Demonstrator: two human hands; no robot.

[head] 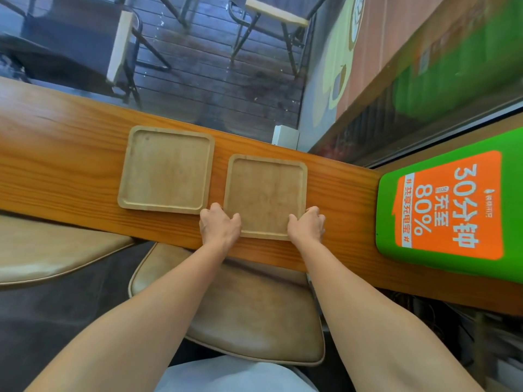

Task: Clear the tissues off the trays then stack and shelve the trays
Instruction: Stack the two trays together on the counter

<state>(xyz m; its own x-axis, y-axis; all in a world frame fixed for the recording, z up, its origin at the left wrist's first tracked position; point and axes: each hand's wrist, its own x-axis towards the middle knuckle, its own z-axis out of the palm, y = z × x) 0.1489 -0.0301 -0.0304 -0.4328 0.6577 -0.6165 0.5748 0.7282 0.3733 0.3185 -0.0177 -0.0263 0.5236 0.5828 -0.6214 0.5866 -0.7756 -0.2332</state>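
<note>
Two square wooden trays lie side by side on a long wooden counter. No tissue shows on either one. The left tray lies by itself, untouched. My left hand grips the near left corner of the right tray, and my right hand grips its near right corner. Fingers of both hands curl over the rim. The right tray rests flat on the counter.
A green and orange charging station stands at the counter's right end. Tan padded stools sit below the counter's near edge. A window behind the counter shows folding chairs on a dark deck. A small white box sits at the far edge.
</note>
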